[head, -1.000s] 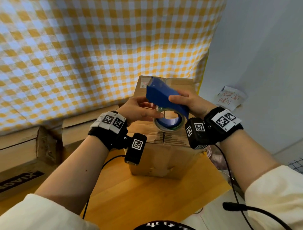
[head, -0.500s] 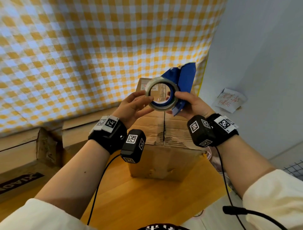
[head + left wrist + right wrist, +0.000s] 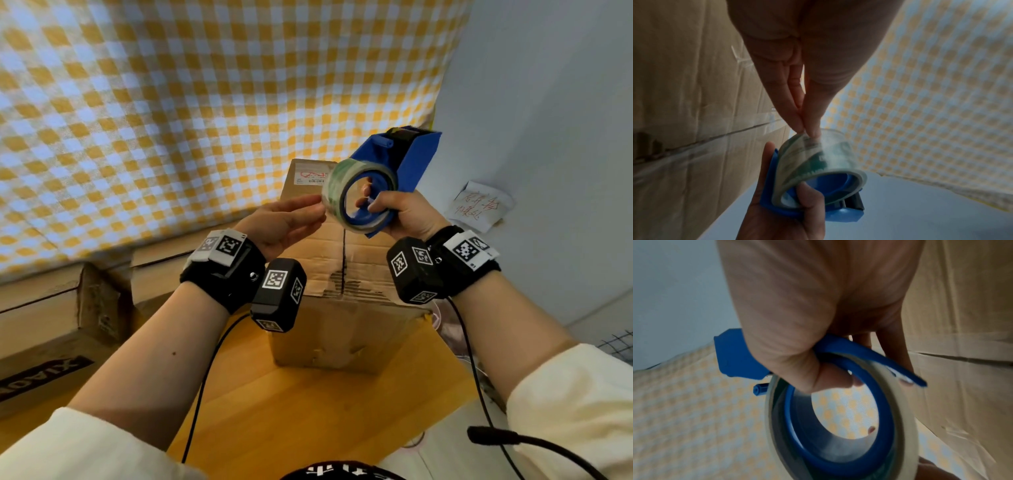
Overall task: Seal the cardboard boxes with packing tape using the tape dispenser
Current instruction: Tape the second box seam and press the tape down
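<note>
Head view shows the right hand [image 3: 407, 214] holding the blue tape dispenser [image 3: 397, 161] up in the air above the cardboard box [image 3: 346, 274], its cutter end pointing up and away. The thumb curls into the core of the tape roll [image 3: 356, 197] while the other fingers wrap the blue frame behind it, which the right wrist view confirms. The left hand [image 3: 284, 222] reaches in from the left, and in the left wrist view its fingertips [image 3: 813, 131] are pressed together on the outer face of the roll, pinching or picking at the clear tape there. I cannot tell whether a free end has been lifted; the roll is blurred at that spot.

The box stands on the wooden worktop [image 3: 308, 411] directly below the hands, flaps folded shut, with a dark centre seam [image 3: 343, 260] running along its top. Torn, ragged patches mark the near end of that seam, and some glossy old tape seems to lie on the cardboard, but no fresh strip bridges the seam in the head view. More boxes [image 3: 61, 329] sit to the left against the checked cloth [image 3: 205, 102], and I see no new tape on them either.

By my reading, the job is at its start: the tape end is being found and readied. Pulling it through to the cutter, laying it over the seam, cutting, and repeating on the other boxes all remain.
</note>
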